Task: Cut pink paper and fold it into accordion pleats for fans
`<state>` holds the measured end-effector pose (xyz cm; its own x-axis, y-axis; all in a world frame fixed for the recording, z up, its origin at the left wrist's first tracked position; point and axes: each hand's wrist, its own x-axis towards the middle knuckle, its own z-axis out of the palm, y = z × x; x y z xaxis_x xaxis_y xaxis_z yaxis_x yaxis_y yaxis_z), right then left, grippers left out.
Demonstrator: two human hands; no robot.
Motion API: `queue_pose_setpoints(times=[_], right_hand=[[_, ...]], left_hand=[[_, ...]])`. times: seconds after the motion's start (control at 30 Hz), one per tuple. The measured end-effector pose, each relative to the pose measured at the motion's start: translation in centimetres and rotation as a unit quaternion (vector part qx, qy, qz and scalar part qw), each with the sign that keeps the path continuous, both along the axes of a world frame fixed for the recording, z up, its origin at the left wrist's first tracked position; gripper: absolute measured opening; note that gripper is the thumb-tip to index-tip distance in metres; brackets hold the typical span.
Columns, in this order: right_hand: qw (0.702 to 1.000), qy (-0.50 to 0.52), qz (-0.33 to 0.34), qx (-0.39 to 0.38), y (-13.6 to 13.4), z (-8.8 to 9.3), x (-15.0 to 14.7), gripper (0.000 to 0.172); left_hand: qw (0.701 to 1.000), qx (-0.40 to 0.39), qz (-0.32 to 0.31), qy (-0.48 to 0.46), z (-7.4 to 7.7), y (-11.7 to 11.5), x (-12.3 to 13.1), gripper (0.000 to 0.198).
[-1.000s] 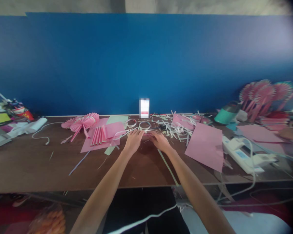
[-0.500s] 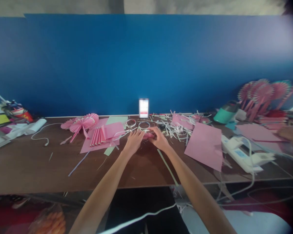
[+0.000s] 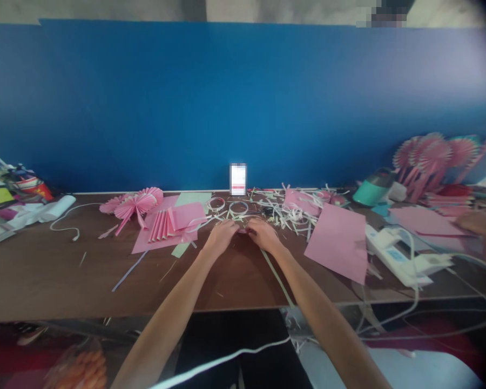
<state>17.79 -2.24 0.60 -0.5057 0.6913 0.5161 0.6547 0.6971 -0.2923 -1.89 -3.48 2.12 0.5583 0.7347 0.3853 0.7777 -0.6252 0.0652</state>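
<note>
Both hands rest close together over the middle of the table. My left hand (image 3: 223,236) and my right hand (image 3: 263,234) are closed on the two ends of a pink paper strip (image 3: 242,231), of which only a thin edge shows between them. Just beyond my fingers lie two rolls of tape (image 3: 238,208). Left of my left hand are an accordion-folded pink paper (image 3: 162,227) and finished pink paper fans (image 3: 135,206). A flat pink paper sheet (image 3: 338,240) lies to the right of my right hand.
White paper shreds (image 3: 291,213) are heaped behind my right hand. A phone (image 3: 238,179) leans on the blue partition (image 3: 235,97). On the right are a power strip (image 3: 400,256) with cables, a teal container (image 3: 370,189), more fans (image 3: 433,154) and another person's hand (image 3: 476,222).
My hands have drawn apart slightly and lowered, fingers curled in. The pink paper between them shows as a thinner edge now. The other things stay in place.
</note>
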Motion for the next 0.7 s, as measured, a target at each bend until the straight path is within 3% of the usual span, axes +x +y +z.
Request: queue_pose_setpoints(times=[0.33,0.53,0.7], right_hand=[[0.995,-0.1,-0.013,-0.014,-0.4,0.2,0.4,0.011],[0.995,-0.091,-0.008,-0.031,-0.1,0.2,0.6,0.017],[0.99,-0.133,-0.038,0.017,-1.1,0.9,0.0,0.021]], left_hand=[[0.996,-0.076,-0.03,-0.046,-0.6,1.0,-1.4,0.017],[0.991,-0.107,-0.011,-0.084,-0.6,1.8,-3.2,0.016],[0.991,-0.108,0.014,-0.075,-0.4,1.6,-3.4,0.013]])
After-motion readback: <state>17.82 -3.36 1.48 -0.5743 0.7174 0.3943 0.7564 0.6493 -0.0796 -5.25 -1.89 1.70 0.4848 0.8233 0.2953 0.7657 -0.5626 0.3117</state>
